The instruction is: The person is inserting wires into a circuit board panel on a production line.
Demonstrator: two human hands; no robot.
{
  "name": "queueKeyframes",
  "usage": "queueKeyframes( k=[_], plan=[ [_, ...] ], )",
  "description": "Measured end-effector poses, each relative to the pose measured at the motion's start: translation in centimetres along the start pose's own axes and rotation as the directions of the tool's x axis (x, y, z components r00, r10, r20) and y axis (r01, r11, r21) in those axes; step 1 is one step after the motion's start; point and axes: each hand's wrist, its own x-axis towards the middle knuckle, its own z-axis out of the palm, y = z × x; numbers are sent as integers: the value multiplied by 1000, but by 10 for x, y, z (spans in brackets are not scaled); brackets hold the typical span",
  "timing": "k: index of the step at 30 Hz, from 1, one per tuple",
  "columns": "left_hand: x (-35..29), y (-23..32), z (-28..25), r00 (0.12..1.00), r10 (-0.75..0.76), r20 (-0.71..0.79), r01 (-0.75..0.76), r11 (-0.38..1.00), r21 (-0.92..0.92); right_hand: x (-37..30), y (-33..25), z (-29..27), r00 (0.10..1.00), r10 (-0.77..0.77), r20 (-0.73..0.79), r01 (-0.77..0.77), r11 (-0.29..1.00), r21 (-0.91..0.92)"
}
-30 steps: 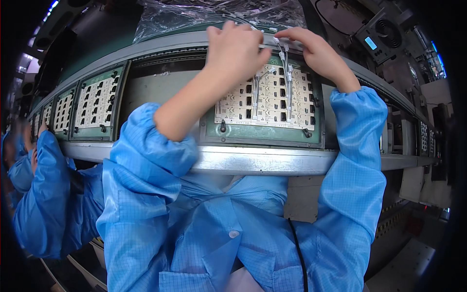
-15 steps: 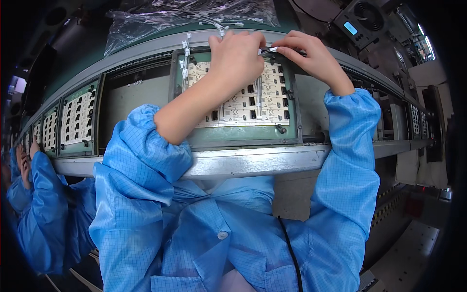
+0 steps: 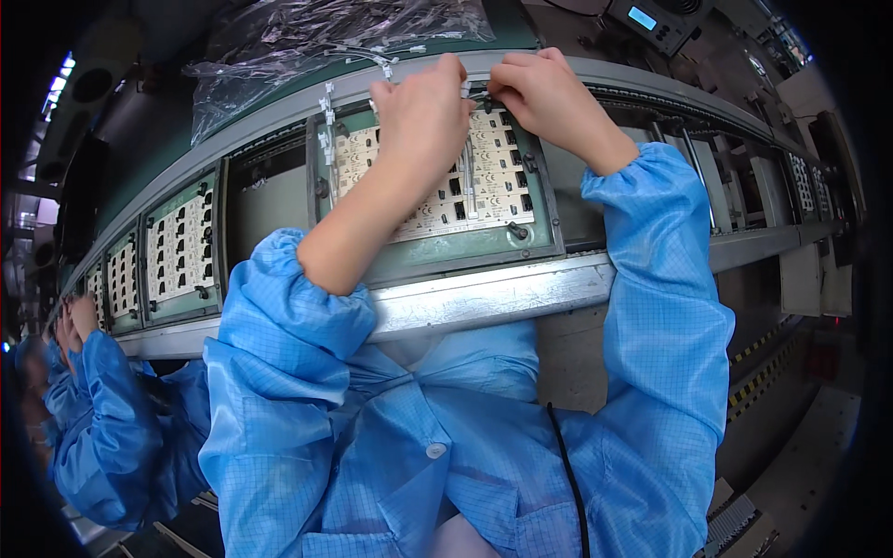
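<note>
A panel of white circuit boards [image 3: 437, 221] with rows of black connectors lies in a green carrier frame [image 3: 446, 253] in front of me. Over its upper middle is my left hand [image 3: 423, 116], its fingers closed on a thin cable with a white plug [image 3: 465, 89] at the fingertips. My right hand [image 3: 549, 98] is curled at the panel's upper right corner, fingertips pressed together by a black connector; what they hold is hidden. Another thin cable [image 3: 471, 181] lies down the panel below my left hand. White-plugged cables [image 3: 326, 139] hang over the frame's left edge.
A clear plastic bag of cables [image 3: 344, 37] lies beyond the rail, loose cable ends [image 3: 386, 63] beside it. The metal rail [image 3: 493, 296] runs along my front. More board carriers [image 3: 177, 244] stand at left, near a co-worker's hands [image 3: 79, 321]. A device with a lit screen [image 3: 642, 17] sits far right.
The whole view has shifted, moving the panel left and slightly tilting it. My right hand has drawn its fingers in closer to the panel's corner; the white plug at its fingertips no longer shows.
</note>
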Motion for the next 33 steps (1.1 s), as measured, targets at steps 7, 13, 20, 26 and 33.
queueKeyframes(
  k=[7, 13, 20, 26, 33],
  plan=[
    [-6, -10, 2, 952, 306, 10, -288, 883, 370, 3, 10, -6, 983, 144, 116, -170, 952, 256],
    [21, -49, -38, 983, -184, 10, 154, 848, 507, -1, 4, -7, 986, 145, 78, -159, 964, 216],
    [22, -44, -21, 995, 61, 75, -65, 997, 42, 0, 7, -5, 986, 160, 46, -166, 955, 245],
    [11, -44, -20, 964, 249, 97, -242, 967, -78, -2, 5, 1, 999, 31, -38, -31, 999, 16],
    [8, -47, -13, 933, 357, -41, -355, 934, 40, 27, 2, 6, 955, 290, 58, -295, 943, 150]
  ],
)
